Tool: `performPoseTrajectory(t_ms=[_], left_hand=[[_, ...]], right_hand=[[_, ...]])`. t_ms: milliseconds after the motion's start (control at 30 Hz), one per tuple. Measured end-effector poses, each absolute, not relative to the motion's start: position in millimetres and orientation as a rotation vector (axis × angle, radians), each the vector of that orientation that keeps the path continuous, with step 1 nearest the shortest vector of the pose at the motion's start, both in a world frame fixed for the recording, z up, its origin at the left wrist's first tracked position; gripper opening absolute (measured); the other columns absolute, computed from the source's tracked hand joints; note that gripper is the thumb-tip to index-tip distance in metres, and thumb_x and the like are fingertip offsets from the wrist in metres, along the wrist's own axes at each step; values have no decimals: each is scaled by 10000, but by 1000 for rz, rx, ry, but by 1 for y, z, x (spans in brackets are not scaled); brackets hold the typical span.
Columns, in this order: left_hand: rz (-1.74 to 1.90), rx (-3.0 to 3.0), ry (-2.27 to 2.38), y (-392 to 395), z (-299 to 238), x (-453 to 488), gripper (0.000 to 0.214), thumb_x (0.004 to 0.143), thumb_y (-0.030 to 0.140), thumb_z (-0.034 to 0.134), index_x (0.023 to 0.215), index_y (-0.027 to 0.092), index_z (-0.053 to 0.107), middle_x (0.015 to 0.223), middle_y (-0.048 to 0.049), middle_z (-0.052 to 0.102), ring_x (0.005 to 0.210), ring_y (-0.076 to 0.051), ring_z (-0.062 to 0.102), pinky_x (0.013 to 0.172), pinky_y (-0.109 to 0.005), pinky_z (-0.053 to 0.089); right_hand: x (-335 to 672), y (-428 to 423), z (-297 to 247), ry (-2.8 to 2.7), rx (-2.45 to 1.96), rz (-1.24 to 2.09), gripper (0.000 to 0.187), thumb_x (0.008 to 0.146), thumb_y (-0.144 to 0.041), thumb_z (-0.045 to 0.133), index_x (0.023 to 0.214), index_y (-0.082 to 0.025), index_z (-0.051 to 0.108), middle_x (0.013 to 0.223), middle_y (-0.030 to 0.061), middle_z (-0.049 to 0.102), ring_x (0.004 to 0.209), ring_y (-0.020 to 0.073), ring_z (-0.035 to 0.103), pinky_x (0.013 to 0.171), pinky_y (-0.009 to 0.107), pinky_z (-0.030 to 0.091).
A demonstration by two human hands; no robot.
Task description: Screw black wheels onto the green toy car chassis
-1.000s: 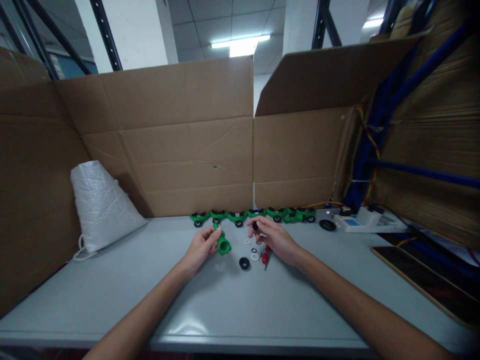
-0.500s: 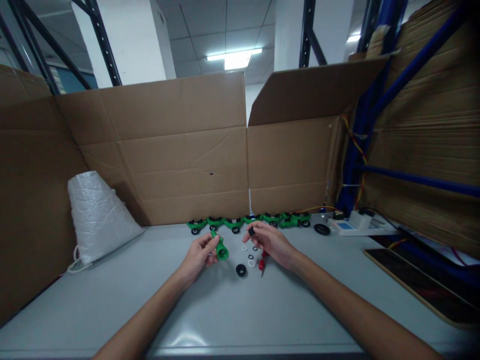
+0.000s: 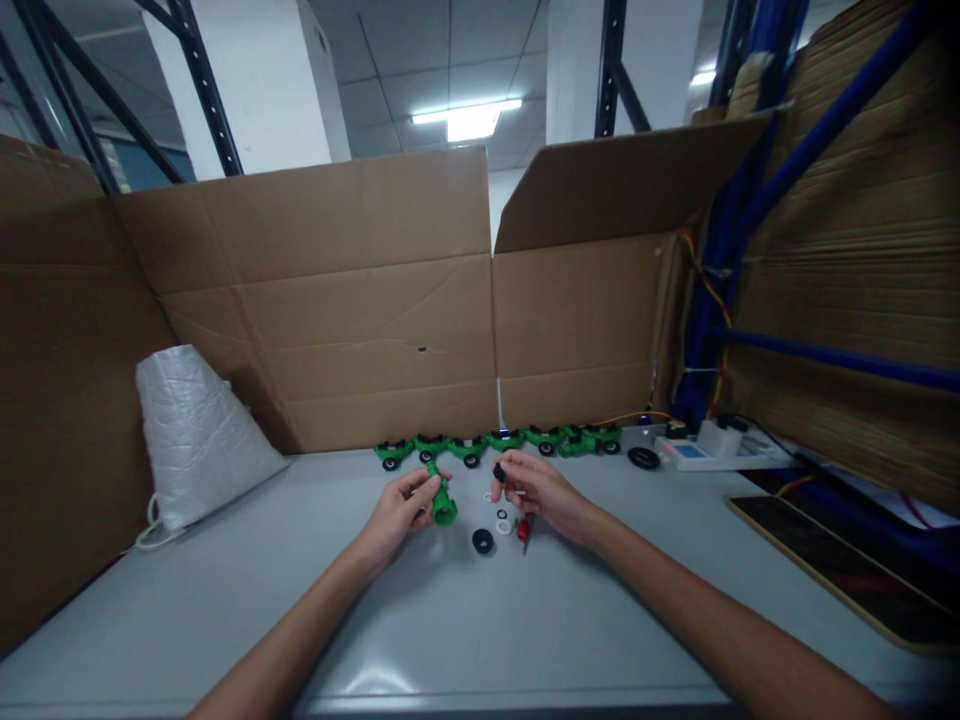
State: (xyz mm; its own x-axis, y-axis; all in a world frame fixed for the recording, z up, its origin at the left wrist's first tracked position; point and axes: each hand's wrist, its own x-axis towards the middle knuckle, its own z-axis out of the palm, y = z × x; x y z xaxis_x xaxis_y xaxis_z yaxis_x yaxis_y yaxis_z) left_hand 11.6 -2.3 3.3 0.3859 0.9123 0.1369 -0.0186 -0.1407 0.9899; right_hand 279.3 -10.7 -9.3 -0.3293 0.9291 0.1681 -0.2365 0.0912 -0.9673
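Between the thumb and fingers of my left hand [image 3: 399, 507] is a green tubular plastic part [image 3: 443, 505], its wide hollow end pointing down toward me. My right hand [image 3: 544, 490] pinches a small black piece [image 3: 499, 473], too small to name exactly. On the table below and between my hands lie a thick black ring [image 3: 483, 541], a white ring [image 3: 504, 527] and a thin black ring [image 3: 502, 514]. A small red-handled screwdriver [image 3: 523, 530] lies just under my right hand, partly covered by it.
Several green assemblies with black wheels [image 3: 471, 459] line the back of the grey table [image 3: 420, 630]. A black ring [image 3: 643, 458] and a white power strip [image 3: 720, 455] sit at the back right. A white foam bag [image 3: 199, 440] leans at left; cardboard walls [image 3: 360, 320] enclose the back.
My right hand has shifted slightly left and down with the black piece, its fingers curled closer. The green part has turned a little in my left hand.
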Motion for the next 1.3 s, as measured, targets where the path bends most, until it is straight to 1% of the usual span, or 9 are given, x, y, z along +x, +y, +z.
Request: performPoseTrajectory(t_ms=[167, 300, 467, 700, 833, 1000, 1067, 1200, 1300], left_hand=[[976, 1520, 815, -2, 4, 11, 626, 862, 642, 751, 1192, 111, 723, 650, 38, 492, 521, -72, 378, 505, -214, 231], [972, 1521, 809, -4, 3, 13, 618, 867, 635, 748, 1208, 121, 722, 691, 21, 544, 540, -76, 425, 528, -212, 281], [956, 1568, 813, -11, 3, 21, 619, 884, 629, 732, 1220, 109, 723, 702, -10, 615, 547, -89, 473, 543, -214, 339], [1000, 1710, 824, -12, 5, 22, 651, 914, 621, 694, 1343, 131, 695, 755, -39, 671, 575, -113, 496, 540, -227, 377], [963, 1738, 820, -13, 4, 22, 602, 887, 597, 735, 1270, 133, 753, 730, -37, 673, 595, -124, 495, 552, -227, 379], [923, 1726, 770, -13, 2, 26, 529, 905, 587, 721, 1168, 133, 785, 805, -64, 705, 644, -137, 537, 579, -224, 416], [930, 1719, 756, -13, 2, 26, 505, 913, 584, 713, 1122, 130, 784, 811, -63, 698, 657, -138, 545, 586, -224, 425], [936, 1710, 753, -11, 3, 24, 486, 912, 595, 710, 1036, 129, 773, 783, -46, 664, 664, -138, 542, 594, -226, 438], [922, 1697, 751, -11, 2, 24, 493, 914, 606, 702, 1034, 133, 770, 803, -51, 662, 674, -137, 539, 601, -220, 438]], right_hand=[[273, -17, -6, -1375, -746, 1443, 480, 867, -659, 722, 935, -212, 561, 756, 11, 703, 491, 81, 410, 447, 191, 211], [269, -19, -5, -1406, -740, 1425, 495, 836, -659, 757, 898, -203, 574, 697, -21, 645, 446, 62, 366, 419, 200, 198], [263, -23, 0, -1421, -744, 1375, 505, 812, -651, 783, 969, -218, 577, 720, -15, 678, 434, 61, 383, 418, 196, 229], [255, -30, 5, -1490, -709, 1250, 492, 823, -646, 778, 1007, -232, 587, 763, -1, 718, 422, 70, 413, 401, 205, 255], [251, -31, 6, -1513, -747, 1236, 492, 827, -662, 768, 971, -220, 607, 701, -27, 662, 397, 59, 354, 387, 213, 231], [248, -32, 5, -1564, -738, 1124, 451, 853, -631, 766, 934, -205, 644, 736, -14, 623, 549, 105, 503, 467, 217, 331], [248, -33, 3, -1598, -727, 1087, 414, 886, -603, 746, 964, -207, 653, 772, -6, 629, 579, 111, 522, 487, 218, 357], [247, -34, -3, -1644, -737, 1059, 368, 935, -564, 702, 1069, -225, 649, 811, -13, 634, 504, 83, 457, 438, 210, 342], [248, -33, -4, -1656, -745, 1045, 362, 950, -554, 684, 1114, -234, 642, 848, -5, 664, 485, 80, 463, 425, 209, 361]])
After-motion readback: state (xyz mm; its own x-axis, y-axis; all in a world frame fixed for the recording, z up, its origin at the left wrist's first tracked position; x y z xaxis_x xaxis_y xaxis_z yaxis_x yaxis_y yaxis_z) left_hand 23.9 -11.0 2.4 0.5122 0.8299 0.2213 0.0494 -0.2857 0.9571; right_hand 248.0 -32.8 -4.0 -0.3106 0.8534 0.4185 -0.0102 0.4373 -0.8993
